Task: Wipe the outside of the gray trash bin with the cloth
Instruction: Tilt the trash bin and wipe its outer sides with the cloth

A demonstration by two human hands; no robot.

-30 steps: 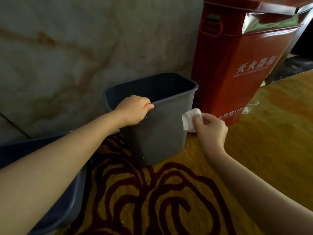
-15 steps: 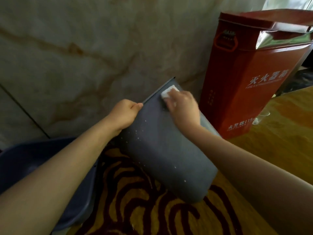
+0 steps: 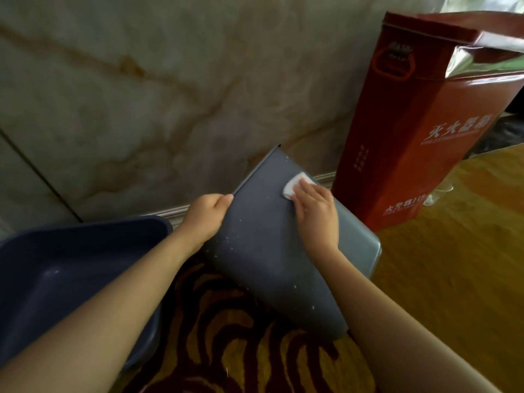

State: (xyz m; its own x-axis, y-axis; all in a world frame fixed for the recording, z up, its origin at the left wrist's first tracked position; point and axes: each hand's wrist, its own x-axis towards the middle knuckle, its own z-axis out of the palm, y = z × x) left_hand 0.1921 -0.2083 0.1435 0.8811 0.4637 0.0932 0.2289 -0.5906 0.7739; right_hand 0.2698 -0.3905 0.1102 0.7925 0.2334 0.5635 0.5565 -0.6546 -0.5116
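Observation:
The gray trash bin point(image 3: 266, 251) is tipped away from me, its rim leaning toward the marble wall and its base on the carpet. One broad side faces up, dotted with white specks. My left hand point(image 3: 207, 215) grips the bin's rim at the left edge. My right hand point(image 3: 314, 214) lies flat on the upper part of that side, pressing a small white cloth point(image 3: 293, 186) against it; only the cloth's far end shows beyond my fingers.
A tall red fire-extinguisher box point(image 3: 425, 131) stands right of the bin against the marble wall point(image 3: 141, 95). A dark blue plastic tub point(image 3: 56, 273) sits at the lower left, under my left arm. The floor is yellow carpet with dark red swirls point(image 3: 226, 350).
The bin went from upright to tipped toward the wall. My right hand moved the cloth from the bin's right edge onto its upturned side, then slid it down and right from the rim.

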